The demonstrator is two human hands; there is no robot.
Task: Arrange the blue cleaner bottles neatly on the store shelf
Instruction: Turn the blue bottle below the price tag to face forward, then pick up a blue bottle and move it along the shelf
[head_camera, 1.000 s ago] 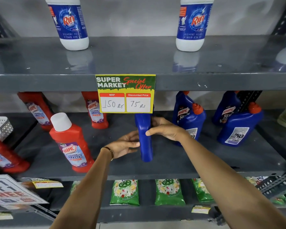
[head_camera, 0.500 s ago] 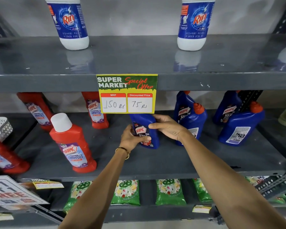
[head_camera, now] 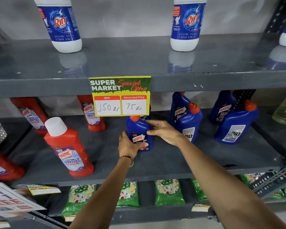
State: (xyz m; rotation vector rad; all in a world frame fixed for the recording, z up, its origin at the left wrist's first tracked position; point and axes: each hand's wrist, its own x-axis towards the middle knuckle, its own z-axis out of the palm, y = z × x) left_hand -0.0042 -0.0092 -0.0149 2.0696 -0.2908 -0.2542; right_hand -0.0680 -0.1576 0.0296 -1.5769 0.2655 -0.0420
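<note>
A blue Harpic cleaner bottle [head_camera: 139,133] with a red cap stands upright on the middle grey shelf [head_camera: 155,166], its label facing me, just below the price card. My left hand [head_camera: 129,146] wraps its lower left side and my right hand [head_camera: 163,131] holds its right side. To the right stand two pairs of blue bottles, one pair [head_camera: 186,119] close by and the other pair [head_camera: 234,123] farther right; the front bottle of each pair shows its back label.
Red Harpic bathroom cleaner bottles [head_camera: 68,149] fill the shelf's left half. A yellow-green price card [head_camera: 120,96] hangs from the upper shelf edge. White Rin bottles [head_camera: 61,25] stand above. Green pouches [head_camera: 168,192] lie on the lower shelf. A perforated metal upright [head_camera: 274,180] juts at right.
The blue bottle was turned from edge-on to label-forward and moved back under the price card, now upright. Both hands stayed on it.
</note>
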